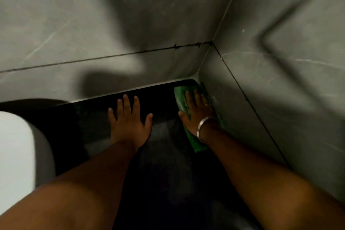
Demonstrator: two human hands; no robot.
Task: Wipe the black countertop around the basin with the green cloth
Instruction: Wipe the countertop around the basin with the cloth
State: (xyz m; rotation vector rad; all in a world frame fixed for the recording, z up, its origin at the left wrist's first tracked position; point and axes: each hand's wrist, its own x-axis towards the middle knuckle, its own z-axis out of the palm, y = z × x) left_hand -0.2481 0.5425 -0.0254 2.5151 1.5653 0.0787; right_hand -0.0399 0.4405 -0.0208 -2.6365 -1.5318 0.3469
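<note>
Forearms: nearest the camera, both bare, entering from the bottom edge and reaching forward over the worktop toward the corner.
Landmark: the corner, where the back wall and the side wall meet the black worktop.
Left hand: flat on the bare worktop, palm down, fingers spread and straight; open, holding nothing. Lies on the basin side of the corner, apart from the cloth.
Right hand: flat, palm down, pressed on top of the cloth; fingers extended toward the corner, not curled round the fabric. Open, pressing rather than gripping.
Bangle: silver-coloured, on the right wrist. A ring shows on one finger of that hand.
Cloth: green, folded into a long strip, lying on the worktop right in the corner. Its far end reaches almost to the back wall; its long edge runs along the foot of the side wall, touching or just beside it, cannot tell which. Near end sticks out under the right wrist.
Worktop: black, dull sheen in patches; whether wet or dry cannot be told.
Basin: white, rounded edge, at the frame's left edge, well apart from the corner; only part in view.
Walls: grey tile with dark grout lines; soft shadows fall across both.
</note>
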